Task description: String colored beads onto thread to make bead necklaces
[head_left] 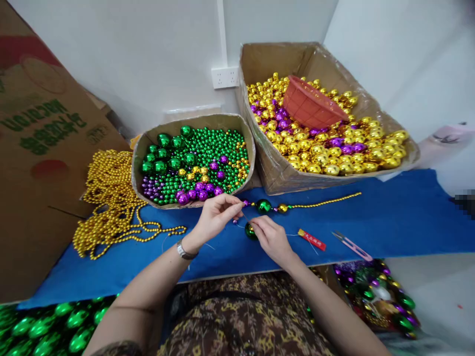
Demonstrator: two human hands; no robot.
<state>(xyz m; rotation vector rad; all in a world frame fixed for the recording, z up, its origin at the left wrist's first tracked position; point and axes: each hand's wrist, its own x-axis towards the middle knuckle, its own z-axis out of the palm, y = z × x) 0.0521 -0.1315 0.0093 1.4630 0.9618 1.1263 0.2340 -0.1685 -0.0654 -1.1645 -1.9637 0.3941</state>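
My left hand (219, 217) is closed in a pinch at the end of a row of purple, green and gold beads. My right hand (272, 238) pinches just above a large shiny green bead (251, 231), which its fingers partly cover. A thin thread (243, 213) runs between the two pinches; the exact grip is too small to make out. A small purple bead (235, 222) rests on pale thread beside the green one. In the row behind lie another large green bead (263, 205), a gold bead (282, 208) and a string of small gold beads (326, 201).
A carton of green, purple and gold beads (138, 190) stands behind my left hand. The larger carton (274, 180) holds gold and purple beads plus a red basket (311, 105). Gold bead strings (107, 183) pile left. Thread snips (352, 245) and a red label (312, 240) lie right.
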